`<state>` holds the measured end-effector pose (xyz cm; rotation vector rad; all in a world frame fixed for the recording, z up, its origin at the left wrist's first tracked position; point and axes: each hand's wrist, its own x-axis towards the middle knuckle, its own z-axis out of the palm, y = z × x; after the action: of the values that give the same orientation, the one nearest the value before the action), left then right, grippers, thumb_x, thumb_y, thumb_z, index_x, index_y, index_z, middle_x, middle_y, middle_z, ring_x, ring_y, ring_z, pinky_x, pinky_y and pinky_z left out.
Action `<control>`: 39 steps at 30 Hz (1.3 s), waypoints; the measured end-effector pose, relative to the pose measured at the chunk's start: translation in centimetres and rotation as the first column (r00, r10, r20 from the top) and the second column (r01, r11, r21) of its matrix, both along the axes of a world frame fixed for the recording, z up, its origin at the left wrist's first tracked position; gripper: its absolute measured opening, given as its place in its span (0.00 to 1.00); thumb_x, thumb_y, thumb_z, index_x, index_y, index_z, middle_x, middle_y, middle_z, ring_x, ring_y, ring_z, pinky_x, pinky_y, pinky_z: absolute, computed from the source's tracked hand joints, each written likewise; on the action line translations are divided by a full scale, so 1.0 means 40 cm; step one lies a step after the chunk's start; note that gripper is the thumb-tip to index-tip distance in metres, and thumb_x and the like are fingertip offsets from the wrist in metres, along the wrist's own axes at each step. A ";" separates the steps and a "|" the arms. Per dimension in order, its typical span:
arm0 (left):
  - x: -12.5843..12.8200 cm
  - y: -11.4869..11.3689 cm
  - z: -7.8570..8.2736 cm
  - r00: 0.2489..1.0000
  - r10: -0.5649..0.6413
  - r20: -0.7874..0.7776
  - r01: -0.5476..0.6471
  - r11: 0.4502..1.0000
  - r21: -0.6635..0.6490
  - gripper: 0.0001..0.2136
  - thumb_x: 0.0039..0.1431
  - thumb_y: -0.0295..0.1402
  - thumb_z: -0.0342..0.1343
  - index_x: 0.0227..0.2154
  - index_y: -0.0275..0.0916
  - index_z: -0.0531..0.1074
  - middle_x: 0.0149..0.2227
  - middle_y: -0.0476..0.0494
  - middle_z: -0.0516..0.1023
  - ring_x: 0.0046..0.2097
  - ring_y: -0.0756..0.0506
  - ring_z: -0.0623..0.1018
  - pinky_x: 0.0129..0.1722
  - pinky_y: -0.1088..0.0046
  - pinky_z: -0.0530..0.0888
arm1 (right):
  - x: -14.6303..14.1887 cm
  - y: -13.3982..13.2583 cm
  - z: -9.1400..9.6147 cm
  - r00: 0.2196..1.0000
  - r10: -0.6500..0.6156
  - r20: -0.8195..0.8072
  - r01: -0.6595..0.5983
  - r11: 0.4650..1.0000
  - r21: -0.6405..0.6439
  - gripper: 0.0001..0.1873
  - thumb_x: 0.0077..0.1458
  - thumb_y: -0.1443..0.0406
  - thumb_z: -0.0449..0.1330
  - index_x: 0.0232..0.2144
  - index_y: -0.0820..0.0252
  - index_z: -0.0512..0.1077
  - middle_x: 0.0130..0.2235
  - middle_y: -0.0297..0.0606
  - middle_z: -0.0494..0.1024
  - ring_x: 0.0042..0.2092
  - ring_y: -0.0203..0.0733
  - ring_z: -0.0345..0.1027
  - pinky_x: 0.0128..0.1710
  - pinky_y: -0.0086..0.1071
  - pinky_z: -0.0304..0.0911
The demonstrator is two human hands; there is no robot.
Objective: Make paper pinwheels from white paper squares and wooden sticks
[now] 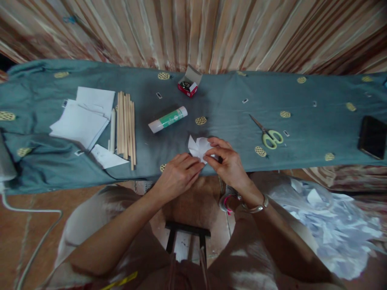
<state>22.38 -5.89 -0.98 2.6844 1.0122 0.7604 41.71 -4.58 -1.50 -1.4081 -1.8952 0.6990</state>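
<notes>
A small piece of folded white paper [198, 148] is at the table's front edge, between my two hands. Its upper left part stands up in pointed flaps. My left hand [180, 171] is closed, its fingertips pressed on the paper's lower left side. From the right, my right hand [226, 161] pinches the paper with thumb and fingers, hiding its right part. Beyond the paper lies a glue stick [168, 119] with a green label. A pair of scissors [267, 133] with light green handles rests to the right of my right hand.
On the left are white paper sheets [83, 125] and several wooden sticks [126, 125]. An open red box [189, 86] of small metal pieces stands at the back. A dark phone [372, 137] lies far right. Below the table, a clear bag [332, 225] holds paper scraps.
</notes>
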 end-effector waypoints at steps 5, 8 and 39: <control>0.001 -0.001 -0.002 1.000 -0.008 -0.022 0.007 0.999 -0.038 0.08 0.65 0.29 0.51 0.40 0.34 0.75 0.37 0.41 0.79 0.39 0.45 0.74 0.39 0.67 0.74 | -0.004 0.000 0.001 0.999 -0.005 0.032 0.005 1.000 -0.002 0.05 0.54 0.69 0.61 0.27 0.56 0.75 0.50 0.42 0.75 0.48 0.46 0.69 0.53 0.46 0.64; 0.003 -0.001 -0.003 1.000 -0.011 -0.020 0.010 0.999 -0.036 0.08 0.65 0.28 0.51 0.40 0.33 0.75 0.37 0.41 0.79 0.39 0.44 0.74 0.39 0.66 0.75 | -0.006 -0.001 0.000 0.999 -0.009 0.044 0.009 1.000 -0.005 0.05 0.54 0.69 0.61 0.27 0.56 0.75 0.51 0.42 0.74 0.49 0.46 0.69 0.53 0.45 0.63; 0.002 -0.001 -0.002 0.999 -0.022 -0.039 0.019 0.998 -0.061 0.08 0.65 0.28 0.51 0.39 0.34 0.75 0.38 0.40 0.79 0.40 0.44 0.74 0.40 0.65 0.74 | -0.023 -0.044 0.005 0.966 0.031 0.258 -0.072 0.986 0.149 0.12 0.62 0.67 0.52 0.41 0.55 0.75 0.58 0.44 0.69 0.56 0.51 0.63 0.56 0.49 0.63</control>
<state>22.45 -5.92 -1.07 2.6640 0.9984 0.6645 40.78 -6.33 -1.29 -1.4062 -2.1413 0.3947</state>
